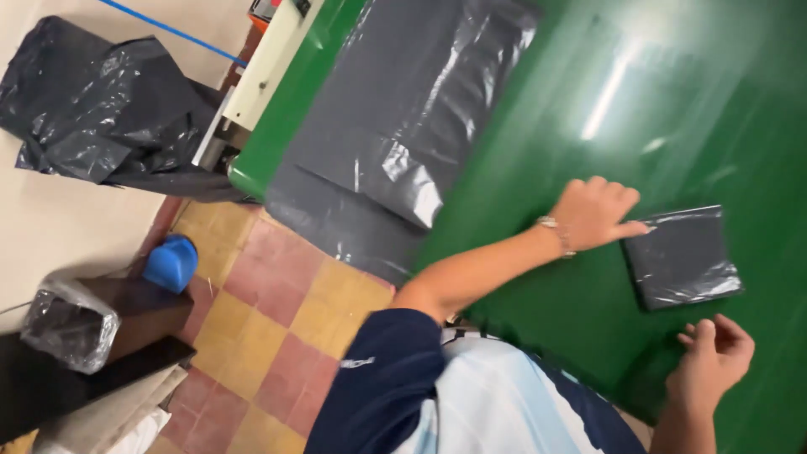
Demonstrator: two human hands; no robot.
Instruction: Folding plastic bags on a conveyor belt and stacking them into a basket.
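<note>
A small folded dark grey plastic bag (683, 256) lies flat on the green table (588, 101). My left hand (593, 212), with a bracelet at the wrist, rests on the table beside the bag's left edge. Its fingertips touch the bag's upper corner. My right hand (713, 360) hovers just below the bag with loosely curled fingers and holds nothing. Neither hand grips the bag.
A stack of large flat grey plastic bags (403, 126) drapes over the table's left end. On the tiled floor are a heap of black bags (101, 101), a blue object (172, 262) and a bin with a clear liner (67, 324). A white machine part (269, 59) stands beyond the table end.
</note>
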